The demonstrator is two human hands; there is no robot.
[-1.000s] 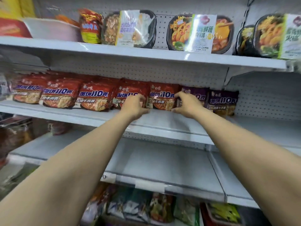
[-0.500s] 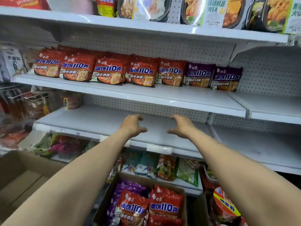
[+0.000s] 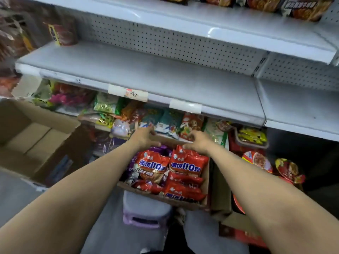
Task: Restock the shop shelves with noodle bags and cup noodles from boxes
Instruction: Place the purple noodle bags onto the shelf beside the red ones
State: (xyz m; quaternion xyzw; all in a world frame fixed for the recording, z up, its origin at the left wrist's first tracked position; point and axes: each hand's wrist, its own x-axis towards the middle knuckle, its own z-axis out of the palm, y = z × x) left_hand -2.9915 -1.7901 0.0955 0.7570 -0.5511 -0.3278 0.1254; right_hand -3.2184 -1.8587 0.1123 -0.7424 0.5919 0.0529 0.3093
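An open cardboard box (image 3: pixel 205 182) sits low in front of me, packed with red noodle bags (image 3: pixel 152 166) and a few purple ones (image 3: pixel 158 148). My left hand (image 3: pixel 145 138) hovers over the box's far edge with relaxed fingers and holds nothing. Just to its right, my right hand (image 3: pixel 200 142) hangs over the top of a red bag (image 3: pixel 187 165), thumb close to its upper seam, with no clear grip. Cup noodles (image 3: pixel 256 160) with red lids lie to the right of the box. A white shelf board (image 3: pixel 165 76) runs above the hands.
A brown carton (image 3: pixel 27 136) stands open at the left. The noodle box rests on a purple stool (image 3: pixel 145 211). Assorted snack bags (image 3: pixel 165 121) fill the low shelf behind my hands. More noodle bags (image 3: pixel 302 8) line the top shelf. A small pack (image 3: pixel 62 33) stands at the back left.
Both hands have dropped from the shelf of noodle bags, past the bare shelf, down to the box. The view has tilted downward with them.
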